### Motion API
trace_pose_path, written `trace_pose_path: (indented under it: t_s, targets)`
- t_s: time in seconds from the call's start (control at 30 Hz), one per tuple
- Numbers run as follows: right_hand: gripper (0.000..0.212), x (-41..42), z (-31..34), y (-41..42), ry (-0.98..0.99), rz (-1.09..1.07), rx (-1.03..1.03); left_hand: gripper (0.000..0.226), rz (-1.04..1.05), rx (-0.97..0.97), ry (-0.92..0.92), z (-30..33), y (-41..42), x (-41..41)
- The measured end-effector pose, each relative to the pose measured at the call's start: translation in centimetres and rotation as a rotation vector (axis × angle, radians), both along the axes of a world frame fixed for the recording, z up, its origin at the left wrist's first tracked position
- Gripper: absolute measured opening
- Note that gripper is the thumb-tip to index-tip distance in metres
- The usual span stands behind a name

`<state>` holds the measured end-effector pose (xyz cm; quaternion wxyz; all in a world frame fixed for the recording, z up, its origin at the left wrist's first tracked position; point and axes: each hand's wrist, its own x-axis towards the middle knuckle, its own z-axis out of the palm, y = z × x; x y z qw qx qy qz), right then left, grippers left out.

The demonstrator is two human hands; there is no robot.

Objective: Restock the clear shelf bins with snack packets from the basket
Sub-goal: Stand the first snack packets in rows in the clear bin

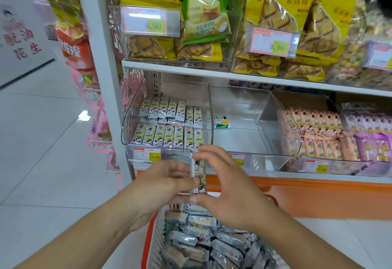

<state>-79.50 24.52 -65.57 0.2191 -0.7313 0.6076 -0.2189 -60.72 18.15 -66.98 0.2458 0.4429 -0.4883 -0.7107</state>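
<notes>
Packet held upright above basket, in front of left bin; long axis vertical, printed face toward camera. Left hand pinches packet's left edge. Right hand clamps top and bottom ends.

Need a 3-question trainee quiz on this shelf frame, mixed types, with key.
1. True or false: the clear middle bin on the lower shelf holds a single small green packet.
2. What do the left hand and right hand hold together?
A. a cream snack packet
B. a price tag
C. a yellow bag
3. Fill in: the orange-rimmed basket sits ___ the hands.

Key: 1 true; 2 A; 3 below.
</notes>
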Motion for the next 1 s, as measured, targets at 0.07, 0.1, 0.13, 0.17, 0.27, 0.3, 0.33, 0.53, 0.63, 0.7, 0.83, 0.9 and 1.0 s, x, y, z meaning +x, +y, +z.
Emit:
trace_pose_path:
  t_s: [0.07,0.1,0.13,0.17,0.27,0.3,0.33,0.53,0.63,0.7,0.83,0.9,1.0]
  targets:
    - [0.070,0.1,0.1,-0.3,-0.007,-0.014,0.003,0.053,-0.011,0.007,0.013,0.0,-0.1,0.0]
    - [0.070,0.1,0.3,-0.5,-0.006,-0.028,0.006,0.046,-0.003,0.010,0.031,0.2,-0.2,0.0]
    - [0.071,0.1,0.5,-0.8,-0.010,-0.047,0.008,0.035,0.014,0.006,0.037,0.5,-0.5,-0.1]
    - [0.071,0.1,1.0,-1.2,-0.019,-0.066,0.015,0.024,0.029,-0.026,0.015,1.0,-0.9,0.0]
    - [0.072,0.6,2.9,-4.1,0.003,-0.099,-0.010,0.019,0.038,-0.426,-0.361,2.3,-3.2,1.1]
    - [0.073,0.7,3.4,-5.7,0.033,-0.104,-0.034,0.021,0.025,-0.616,-0.512,2.5,-4.2,1.9]
    - [0.072,0.7,3.8,-7.7,0.069,-0.103,-0.055,0.024,-0.002,-0.785,-0.638,2.2,-5.5,2.8]
    - [0.079,0.0,3.3,-22.0,0.432,-0.093,-0.035,0.055,-0.228,-0.955,-0.929,-1.1,-9.8,6.3]
    - [0.087,-0.8,2.9,-26.6,0.643,-0.075,-0.015,0.065,-0.267,-0.981,-0.980,-2.4,-10.4,6.4]
    - [0.085,-1.4,2.5,-28.3,0.678,-0.068,0.034,0.066,-0.265,-0.990,-0.987,-2.8,-10.7,6.2]
    - [0.077,-2.3,1.1,-30.1,0.666,-0.050,0.101,0.077,-0.291,-0.992,-1.021,-2.7,-10.7,5.7]
    - [0.077,-2.5,0.7,-30.4,0.677,-0.045,0.070,0.079,-0.295,-0.990,-1.034,-2.8,-10.7,5.5]
    - [0.077,-2.7,0.4,-30.6,0.747,-0.009,0.043,0.075,-0.310,-0.998,-1.070,-3.5,-10.9,5.4]
